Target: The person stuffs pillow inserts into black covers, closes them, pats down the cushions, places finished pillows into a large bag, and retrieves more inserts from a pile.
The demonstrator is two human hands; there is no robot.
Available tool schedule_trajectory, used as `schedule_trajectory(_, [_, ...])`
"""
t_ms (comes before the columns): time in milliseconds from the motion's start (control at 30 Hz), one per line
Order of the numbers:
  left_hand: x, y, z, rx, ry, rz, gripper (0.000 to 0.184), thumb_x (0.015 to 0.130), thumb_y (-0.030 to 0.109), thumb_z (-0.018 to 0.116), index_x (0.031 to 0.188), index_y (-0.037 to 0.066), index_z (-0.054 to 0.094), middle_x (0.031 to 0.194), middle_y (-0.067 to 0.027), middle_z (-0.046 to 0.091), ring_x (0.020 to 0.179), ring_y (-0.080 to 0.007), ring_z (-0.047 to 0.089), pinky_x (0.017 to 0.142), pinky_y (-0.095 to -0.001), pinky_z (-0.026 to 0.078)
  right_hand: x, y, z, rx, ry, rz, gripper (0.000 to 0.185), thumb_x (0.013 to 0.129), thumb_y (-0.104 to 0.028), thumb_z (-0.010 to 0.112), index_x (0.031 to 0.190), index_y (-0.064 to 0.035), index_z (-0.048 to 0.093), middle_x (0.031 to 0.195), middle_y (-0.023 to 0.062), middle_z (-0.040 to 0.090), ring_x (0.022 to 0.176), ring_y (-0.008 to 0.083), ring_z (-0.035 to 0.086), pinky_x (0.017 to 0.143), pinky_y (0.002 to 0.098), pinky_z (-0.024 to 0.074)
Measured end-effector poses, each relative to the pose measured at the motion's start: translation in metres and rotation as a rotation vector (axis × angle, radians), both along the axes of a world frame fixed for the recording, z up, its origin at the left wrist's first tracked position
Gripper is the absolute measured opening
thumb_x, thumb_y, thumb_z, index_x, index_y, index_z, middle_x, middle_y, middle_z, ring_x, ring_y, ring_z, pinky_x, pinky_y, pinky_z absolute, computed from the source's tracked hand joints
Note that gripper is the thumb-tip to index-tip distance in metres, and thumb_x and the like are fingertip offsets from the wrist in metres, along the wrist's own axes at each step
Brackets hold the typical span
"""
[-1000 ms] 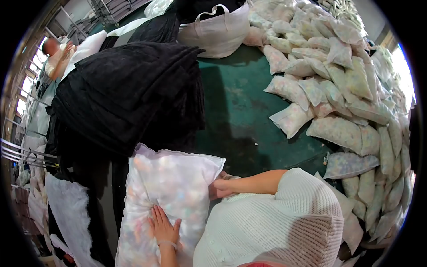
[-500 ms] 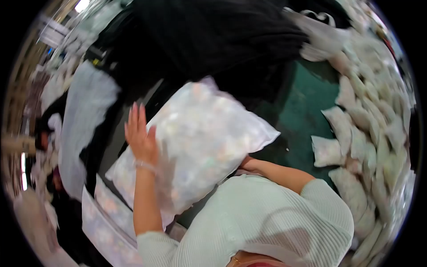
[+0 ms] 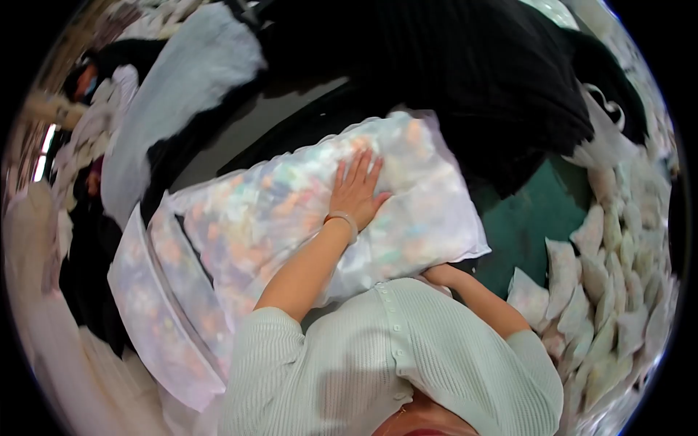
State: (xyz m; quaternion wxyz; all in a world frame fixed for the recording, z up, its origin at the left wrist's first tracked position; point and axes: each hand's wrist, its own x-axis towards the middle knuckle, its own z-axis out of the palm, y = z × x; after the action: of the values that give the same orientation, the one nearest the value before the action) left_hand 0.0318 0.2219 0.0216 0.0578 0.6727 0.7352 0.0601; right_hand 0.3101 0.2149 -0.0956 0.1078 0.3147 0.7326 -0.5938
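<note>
A large, see-through pillow (image 3: 302,211) filled with coloured scraps lies at a slant against the front of the person's top (image 3: 392,327). The left hand (image 3: 356,190) rests flat on it, fingers spread, holding nothing. The right hand (image 3: 440,276) is at the pillow's near edge, toward its right end; its fingers are mostly hidden, so I cannot tell whether they grip. Just left of the pillow are two more stuffed pillows (image 3: 163,312). Beyond it is a pile of black cloth (image 3: 472,80); to its right are the green tabletop (image 3: 531,218) and, farther out, a heap of small pillows (image 3: 582,291). The filling looks done, spread along the pillow's whole length; whether every edge is closed, and so what remains, I cannot tell
</note>
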Motion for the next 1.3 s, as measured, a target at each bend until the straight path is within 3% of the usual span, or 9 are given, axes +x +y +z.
schedule_trajectory(167, [-0.049, -0.037, 0.071, 0.201, -0.365, 0.006, 0.066, 0.095, 0.041, 0.051, 0.15, 0.013, 0.027, 0.157, -0.0122, 0.023, 0.145, -0.028, 0.022, 0.115, -0.0492, 0.019, 0.021, 0.047, 0.192, -0.083, 0.122, 0.336, 0.037, 0.099, -0.025, 0.053, 0.122, 0.0028, 0.059, 0.112, 0.0142, 0.067, 0.106, 0.0238, 0.062, 0.092, 0.0332, 0.0474])
schedule_trajectory(233, [-0.089, -0.074, 0.108, 0.367, -0.005, 0.214, 0.068, 0.096, 0.042, 0.05, 0.151, 0.012, 0.025, 0.157, -0.0107, 0.023, 0.146, -0.0273, 0.02, 0.116, -0.0498, 0.018, 0.005, 0.068, 0.242, -0.226, 0.15, -0.036, 0.029, 0.097, -0.018, 0.055, 0.115, 0.0029, 0.064, 0.106, 0.012, 0.069, 0.101, 0.0168, 0.063, 0.087, 0.0308, 0.0495])
schedule_trajectory(467, [-0.112, -0.147, 0.015, 0.143, 0.2, 0.514, 0.069, 0.097, 0.045, 0.042, 0.153, 0.012, 0.018, 0.158, -0.006, 0.022, 0.146, -0.0237, 0.02, 0.117, -0.0469, 0.017, -0.1, 0.135, 0.121, 1.054, 0.398, -0.207, 0.045, 0.088, -0.019, 0.064, 0.13, -0.0059, 0.055, 0.139, 0.0171, 0.049, 0.131, 0.0332, 0.044, 0.108, 0.0374, 0.0335])
schedule_trajectory(667, [-0.171, -0.221, 0.051, 0.505, -0.269, 0.909, 0.075, 0.09, 0.044, 0.06, 0.143, -0.001, 0.033, 0.143, -0.0224, 0.043, 0.133, -0.0377, 0.039, 0.109, -0.0406, 0.033, -0.083, 0.167, 0.124, 0.864, 0.251, -0.595, 0.073, 0.087, -0.04, 0.066, 0.143, -0.0013, 0.04, 0.141, 0.0242, 0.045, 0.131, 0.0338, 0.044, 0.106, 0.0359, 0.0343])
schedule_trajectory(767, [-0.229, -0.3, -0.052, 0.435, -0.931, 1.183, 0.086, 0.085, 0.053, 0.064, 0.14, -0.005, 0.033, 0.132, -0.0281, 0.052, 0.119, -0.0381, 0.054, 0.099, -0.0409, 0.043, -0.085, 0.161, 0.141, 0.274, 0.06, -0.623, 0.088, 0.086, -0.051, 0.061, 0.151, -0.0047, 0.024, 0.147, 0.0219, 0.04, 0.13, 0.029, 0.045, 0.105, 0.0291, 0.0342])
schedule_trajectory(900, [-0.161, -0.256, 0.055, 0.372, -0.788, 0.755, 0.086, 0.082, 0.054, 0.066, 0.136, -0.006, 0.036, 0.112, -0.0273, 0.062, 0.101, -0.0375, 0.063, 0.085, -0.0383, 0.051, -0.134, 0.086, 0.195, 0.636, 0.465, -0.387, 0.073, 0.082, -0.003, 0.063, 0.148, -0.0174, 0.035, 0.122, 0.0142, 0.06, 0.092, 0.0167, 0.061, 0.073, 0.0299, 0.0513])
schedule_trajectory(1000, [-0.079, -0.193, 0.099, 0.254, -0.202, 0.64, 0.086, 0.079, 0.052, 0.067, 0.128, -0.012, 0.039, 0.083, -0.0238, 0.064, 0.077, -0.0376, 0.065, 0.07, -0.0417, 0.054, -0.173, 0.017, 0.238, 1.089, 0.561, -0.088, 0.029, 0.081, -0.014, 0.065, 0.11, -0.0146, 0.064, 0.075, 0.0125, 0.053, 0.068, 0.0299, 0.056, 0.064, 0.038, 0.0461])
schedule_trajectory(1200, [-0.002, -0.148, 0.106, 0.392, -0.173, 0.061, 0.065, 0.079, 0.033, 0.065, 0.117, -0.014, 0.04, 0.089, -0.0263, 0.06, 0.084, -0.0372, 0.063, 0.071, -0.0428, 0.054, -0.153, 0.024, 0.222, 0.998, 0.184, -0.119, 0.022, 0.087, -0.022, 0.055, 0.097, -0.0061, 0.066, 0.085, 0.0142, 0.059, 0.079, 0.0291, 0.059, 0.077, 0.0409, 0.0462])
schedule_trajectory(1300, [0.016, -0.126, 0.133, 0.38, -0.53, 0.008, 0.055, 0.079, 0.024, 0.063, 0.113, -0.011, 0.038, 0.093, -0.0283, 0.056, 0.084, -0.0423, 0.06, 0.075, -0.0479, 0.049, -0.131, 0.036, 0.231, 0.43, 0.423, -0.131, 0.041, 0.093, -0.023, 0.045, 0.121, 0.0039, 0.057, 0.13, 0.0178, 0.055, 0.119, 0.0274, 0.051, 0.102, 0.0386, 0.0376])
